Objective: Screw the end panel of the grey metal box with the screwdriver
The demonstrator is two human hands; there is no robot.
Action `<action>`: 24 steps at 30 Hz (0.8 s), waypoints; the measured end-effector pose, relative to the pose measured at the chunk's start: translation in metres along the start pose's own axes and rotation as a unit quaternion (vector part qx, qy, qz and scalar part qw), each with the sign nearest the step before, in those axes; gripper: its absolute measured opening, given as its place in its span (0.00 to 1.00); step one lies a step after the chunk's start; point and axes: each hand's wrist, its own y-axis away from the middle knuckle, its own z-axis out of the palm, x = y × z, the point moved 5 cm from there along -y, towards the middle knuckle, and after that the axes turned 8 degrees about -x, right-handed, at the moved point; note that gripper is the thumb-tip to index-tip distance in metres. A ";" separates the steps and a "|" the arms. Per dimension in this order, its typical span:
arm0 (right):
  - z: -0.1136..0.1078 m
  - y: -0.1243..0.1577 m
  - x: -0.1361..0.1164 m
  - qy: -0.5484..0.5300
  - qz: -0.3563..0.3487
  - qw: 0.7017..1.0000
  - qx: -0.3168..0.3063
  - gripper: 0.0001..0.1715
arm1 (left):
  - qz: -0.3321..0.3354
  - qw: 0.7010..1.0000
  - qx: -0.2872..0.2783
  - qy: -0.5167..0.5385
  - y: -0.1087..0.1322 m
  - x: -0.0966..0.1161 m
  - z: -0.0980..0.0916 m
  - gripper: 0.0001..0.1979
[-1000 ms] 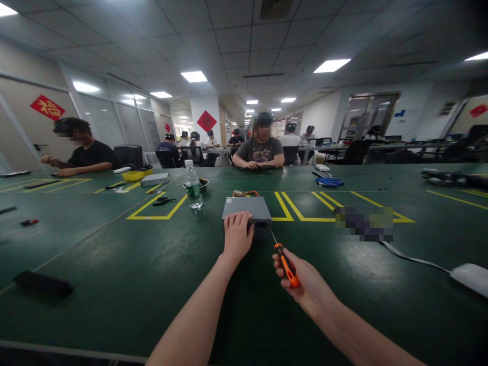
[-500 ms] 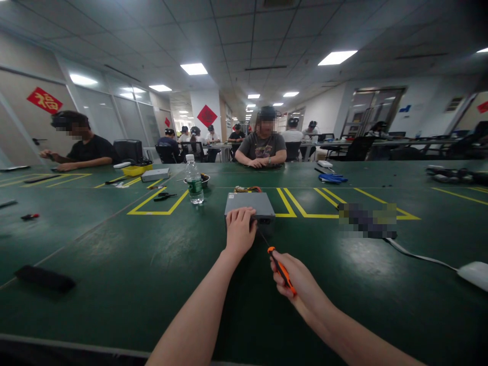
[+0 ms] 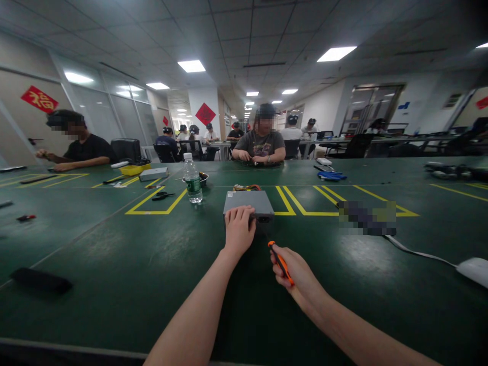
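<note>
A grey metal computer power supply [image 3: 254, 198] sits on the green table in front of me, its cable bundle [image 3: 247, 188] at the far side. My left hand [image 3: 239, 231] grips its near left part, fingers over the top and thumb by the front face with the socket. In my right hand [image 3: 295, 267] is a screwdriver [image 3: 282, 264] with an orange and black handle, fingers wrapped round it. Its thin shaft points up and left to the near face of the power supply. I cannot tell whether the tip sits in a screw.
A water bottle [image 3: 193, 180] stands left of the power supply, beside a bowl [image 3: 204, 179]. To the right lie a pixelated dark object [image 3: 366, 218] with a white cable and blue gloves [image 3: 331, 175]. A black object [image 3: 41, 280] lies near left. A co-worker [image 3: 261, 140] sits opposite.
The view has shifted slightly. Both my hands keep nearly the same place on the power supply and screwdriver. The co-worker opposite has moved their hands a little apart.
</note>
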 end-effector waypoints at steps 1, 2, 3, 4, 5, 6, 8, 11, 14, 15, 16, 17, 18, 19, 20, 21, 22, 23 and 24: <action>0.001 0.000 0.000 -0.009 0.004 1.000 0.003 0.10 | 0.000 1.000 -0.002 0.000 0.000 0.000 0.000 0.13; 0.002 0.000 0.001 -0.018 0.009 1.000 0.005 0.10 | 0.002 1.000 -0.004 -0.002 0.001 0.001 -0.001 0.14; 0.004 0.001 0.002 -0.028 0.016 0.999 0.007 0.10 | 0.008 1.000 -0.008 -0.005 0.002 0.001 -0.001 0.16; 0.006 0.001 0.002 -0.039 0.022 0.999 0.008 0.11 | 0.017 1.000 -0.012 -0.009 0.003 0.002 -0.002 0.18; 0.009 0.001 0.003 -0.048 0.029 0.998 0.008 0.11 | 0.031 0.999 -0.017 -0.015 0.004 0.004 -0.002 0.20; 0.013 0.002 0.003 -0.056 0.035 0.998 0.008 0.11 | 0.049 0.998 -0.026 -0.022 0.005 0.005 -0.002 0.21; 0.019 0.001 0.004 -0.069 0.045 0.997 0.007 0.12 | 0.087 0.995 -0.044 -0.032 0.007 0.008 -0.001 0.15; 0.024 0.000 0.004 -0.080 0.057 0.995 0.001 0.13 | 0.108 0.992 -0.052 -0.034 0.007 0.007 0.000 0.06; 0.015 0.000 0.001 -0.044 0.061 0.997 -0.008 0.12 | 0.099 0.993 -0.053 -0.032 0.006 0.005 0.002 0.05; 0.008 0.002 -0.004 0.034 0.032 0.999 -0.011 0.12 | 0.097 0.993 -0.056 -0.032 0.005 0.005 0.003 0.05; 0.003 0.004 -0.014 0.133 -0.038 0.990 -0.036 0.12 | 0.095 0.993 -0.059 -0.032 0.004 0.005 0.004 0.05; -0.002 0.010 -0.027 0.243 -0.127 0.961 -0.035 0.14 | 0.094 0.993 -0.061 -0.031 0.004 0.004 0.004 0.05; -0.004 0.018 -0.040 0.344 -0.229 0.910 -0.043 0.17 | 0.095 0.993 -0.062 -0.029 0.004 0.004 0.004 0.06; 0.000 0.029 -0.049 0.443 -0.322 0.833 -0.078 0.21 | 0.097 0.993 -0.061 -0.025 0.003 0.005 0.004 0.06; 0.006 0.040 -0.053 0.529 -0.397 0.738 -0.134 0.23 | 0.099 0.993 -0.058 -0.020 0.003 0.005 0.003 0.06; 0.012 0.050 -0.053 0.597 -0.450 0.635 -0.191 0.24 | 0.098 0.994 -0.053 -0.015 0.003 0.004 0.003 0.06; 0.017 0.057 -0.051 0.646 -0.485 0.539 -0.239 0.24 | 0.095 0.994 -0.050 -0.009 0.003 0.003 0.003 0.06; 0.020 0.061 -0.049 0.680 -0.503 0.461 -0.268 0.23 | 0.091 0.995 -0.047 -0.003 0.003 0.002 0.002 0.06; 0.023 0.062 -0.049 0.698 -0.526 0.401 -0.275 0.22 | 0.087 0.995 -0.046 0.003 0.003 0.002 0.002 0.06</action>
